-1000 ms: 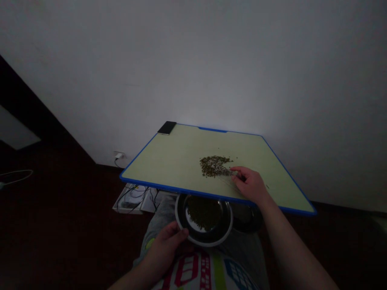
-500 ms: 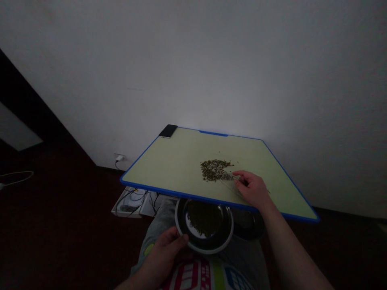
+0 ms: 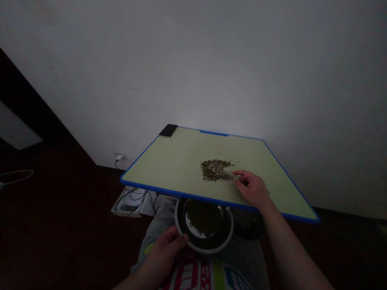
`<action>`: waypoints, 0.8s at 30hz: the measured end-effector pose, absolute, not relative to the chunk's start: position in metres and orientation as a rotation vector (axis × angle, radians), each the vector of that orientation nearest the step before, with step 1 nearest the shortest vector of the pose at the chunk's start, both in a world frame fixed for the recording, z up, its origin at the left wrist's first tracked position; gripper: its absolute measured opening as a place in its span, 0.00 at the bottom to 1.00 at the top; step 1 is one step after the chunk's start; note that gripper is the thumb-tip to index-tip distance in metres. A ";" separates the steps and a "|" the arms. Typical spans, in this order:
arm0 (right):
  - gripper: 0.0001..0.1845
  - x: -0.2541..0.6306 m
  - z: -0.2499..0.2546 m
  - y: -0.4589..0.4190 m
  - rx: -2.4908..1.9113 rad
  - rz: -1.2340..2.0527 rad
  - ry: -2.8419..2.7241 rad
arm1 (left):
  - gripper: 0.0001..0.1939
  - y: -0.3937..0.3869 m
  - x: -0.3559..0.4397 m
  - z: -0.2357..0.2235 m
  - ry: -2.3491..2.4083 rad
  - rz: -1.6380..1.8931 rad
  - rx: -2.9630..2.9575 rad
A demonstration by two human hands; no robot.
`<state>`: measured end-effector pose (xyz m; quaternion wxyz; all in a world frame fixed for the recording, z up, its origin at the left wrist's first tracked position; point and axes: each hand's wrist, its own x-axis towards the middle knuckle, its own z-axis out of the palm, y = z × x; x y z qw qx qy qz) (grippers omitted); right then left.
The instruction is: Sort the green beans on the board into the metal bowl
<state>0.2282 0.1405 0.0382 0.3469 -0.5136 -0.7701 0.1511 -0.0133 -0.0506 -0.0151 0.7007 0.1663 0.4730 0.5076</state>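
Note:
My left hand point(image 3: 167, 247) is closed on the near-left rim of a round metal bowl point(image 3: 211, 246), thumb on top. The bowl sits over my lap below the board's front edge and holds a layer of small dark green grains point(image 3: 205, 217). On the pale board point(image 3: 169, 165) lies a loose patch of similar greenish-brown grains point(image 3: 213, 169). My right hand point(image 3: 252, 187) is at the patch's right side, fingers bent together. Between them is what looks like a thin see-through sheet point(image 3: 230, 185), its edge reaching the grains; its exact kind is unclear in the dim light.
A dark phone or tablet point(image 3: 168, 130) lies at the board's far-left corner. The board's blue edge point(image 3: 181, 194) runs above the bowl. A second dark bowl-like container point(image 3: 248, 225) is partly hidden at right. A white box with cables point(image 3: 130, 201) stands below left, near a wall plug point(image 3: 120, 158).

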 end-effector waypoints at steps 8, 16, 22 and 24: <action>0.18 0.227 0.044 0.137 -1.328 0.447 -2.037 | 0.20 -0.049 -0.012 -0.014 1.092 1.132 0.357; 0.19 0.227 0.042 0.138 -1.328 0.431 -2.040 | 0.22 -0.049 -0.012 -0.010 1.105 1.137 0.329; 0.20 0.227 0.041 0.140 -1.348 0.447 -2.054 | 0.22 -0.049 -0.011 -0.005 1.081 1.133 0.339; 0.21 0.227 0.040 0.140 -1.344 0.449 -2.068 | 0.20 -0.049 -0.011 -0.007 1.066 1.134 0.357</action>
